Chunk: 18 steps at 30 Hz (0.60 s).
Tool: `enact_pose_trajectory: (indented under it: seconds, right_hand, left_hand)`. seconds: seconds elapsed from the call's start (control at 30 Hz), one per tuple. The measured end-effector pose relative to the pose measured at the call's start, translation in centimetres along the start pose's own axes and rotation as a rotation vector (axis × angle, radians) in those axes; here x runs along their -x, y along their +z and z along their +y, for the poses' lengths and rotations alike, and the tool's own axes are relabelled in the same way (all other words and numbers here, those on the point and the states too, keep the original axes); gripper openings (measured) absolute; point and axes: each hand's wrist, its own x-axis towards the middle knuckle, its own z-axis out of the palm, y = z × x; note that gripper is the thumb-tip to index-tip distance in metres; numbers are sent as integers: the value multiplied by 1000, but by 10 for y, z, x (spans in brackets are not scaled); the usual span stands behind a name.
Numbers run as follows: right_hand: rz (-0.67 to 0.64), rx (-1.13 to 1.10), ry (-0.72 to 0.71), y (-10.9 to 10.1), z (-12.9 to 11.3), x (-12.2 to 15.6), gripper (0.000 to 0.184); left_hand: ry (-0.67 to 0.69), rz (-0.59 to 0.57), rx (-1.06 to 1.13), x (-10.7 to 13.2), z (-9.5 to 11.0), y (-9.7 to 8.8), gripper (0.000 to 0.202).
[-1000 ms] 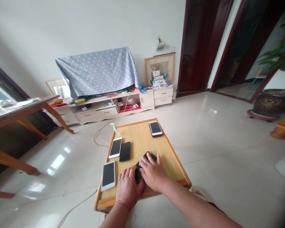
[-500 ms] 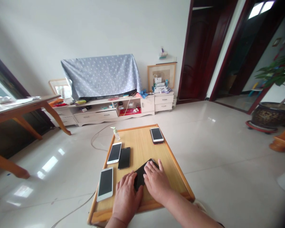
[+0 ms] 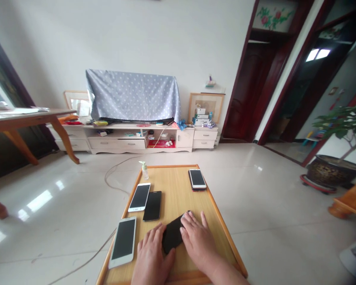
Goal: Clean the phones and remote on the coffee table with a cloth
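A black phone (image 3: 172, 234) lies on the low wooden table (image 3: 178, 190) between my hands. My left hand (image 3: 151, 256) rests flat at its left edge, fingers stretched out and touching it. Resting on the phone's right part, my right hand (image 3: 198, 241) has its fingers spread. To the left lie a white phone (image 3: 124, 241), another white phone (image 3: 139, 196) and a second black phone (image 3: 152, 205). A white phone on a dark case (image 3: 197, 179) sits at the far right of the table.
A small pump bottle (image 3: 144, 170) stands at the table's far left corner. A cable (image 3: 112, 180) runs across the tiled floor. A TV stand (image 3: 130, 138) with a cloth-covered screen (image 3: 133, 95) lines the wall. A wooden table (image 3: 23, 122) stands left, a potted plant (image 3: 335, 170) right.
The camera has tilted up and the view has levelled, so the table sits lower in the picture. Both hands stay on the black phone, which has hardly moved.
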Motion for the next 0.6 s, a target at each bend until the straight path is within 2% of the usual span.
enact_pose_trajectory:
  seconds: [0.37,0.6]
  right_hand:
    - [-55,81,24,11,1,-11,47]
    - [-62,138,45,17,-6,-14,48]
  left_hand:
    - [-43,-64,27,-5,-13,-8,73]
    - [20,-63,81,-3,-20,-13,79]
